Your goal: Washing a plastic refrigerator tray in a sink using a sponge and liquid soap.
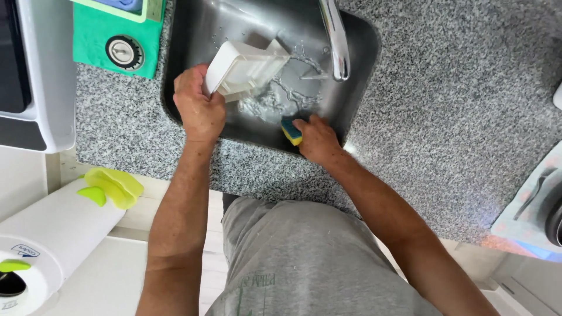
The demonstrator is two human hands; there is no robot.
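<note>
Sink (187, 52) is getting crowded: white tray (246, 69) is filling the left half, tap (335, 35) is hanging over the right w/ water running under it. Sponge (291, 130) is sitting at the near wall. Bench (456, 99) right of the sink is lying open. Green mat (96, 41) w/ plug is blocking far left; paper roll (52, 234) probably standing below bench level.

One tray (246, 70), one sponge (291, 131)

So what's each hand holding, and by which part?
Left hand grips the white tray by its near corner edge; right hand clasps the yellow sponge at one end.
</note>
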